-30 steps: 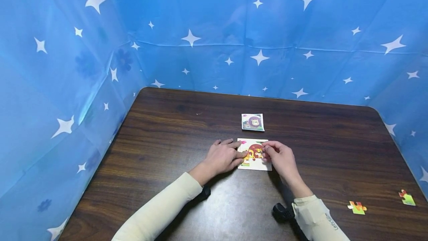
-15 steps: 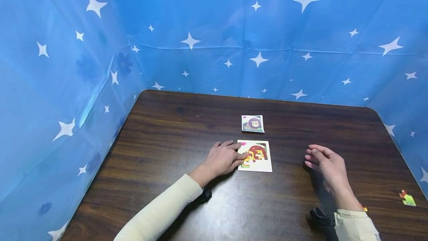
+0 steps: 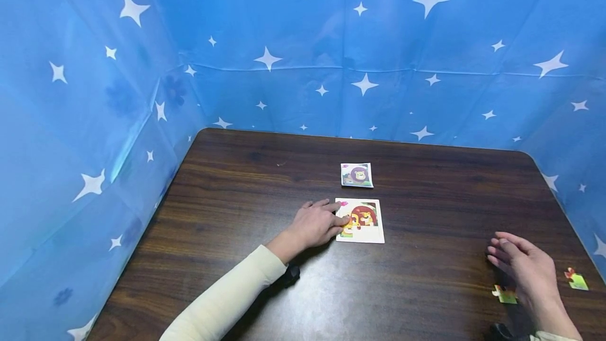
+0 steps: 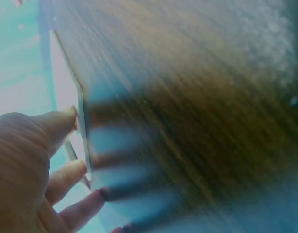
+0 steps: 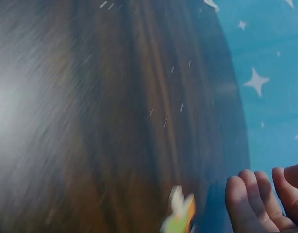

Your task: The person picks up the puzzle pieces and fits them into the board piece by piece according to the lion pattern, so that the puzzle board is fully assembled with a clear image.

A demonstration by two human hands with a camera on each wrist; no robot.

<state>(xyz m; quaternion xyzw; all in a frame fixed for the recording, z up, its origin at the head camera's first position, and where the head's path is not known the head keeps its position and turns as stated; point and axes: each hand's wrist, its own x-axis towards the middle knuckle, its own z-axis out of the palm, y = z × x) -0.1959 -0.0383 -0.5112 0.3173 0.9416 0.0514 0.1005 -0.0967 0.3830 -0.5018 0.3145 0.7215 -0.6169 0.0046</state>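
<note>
My left hand (image 3: 314, 224) rests on the left side of a white-framed jigsaw board (image 3: 371, 235), fingers spread. A lion picture fills part of the board, and white backing shows at its lower right. In the left wrist view, thumb and fingertips touch the edge of the board (image 4: 65, 90). Far to the right, my right hand (image 3: 531, 271) hovers over the table with loosely bent fingers and nothing visible in them. Just below its fingers lies a green and orange jigsaw piece (image 3: 505, 296), partly hidden by the hand. The right wrist view shows a blurred piece (image 5: 177, 222) beside the fingers.
A second jigsaw piece (image 3: 578, 281), green and red, lies near the table's right edge. Behind the board is a small lion picture card (image 3: 357, 175). The dark wooden table (image 3: 265, 167) is enclosed by a blue star-patterned curtain (image 3: 303, 30).
My right hand has left the board and moved right and toward me, to the loose pieces. A lion-face piece now sits in the board where those fingers were. The left hand stays put.
</note>
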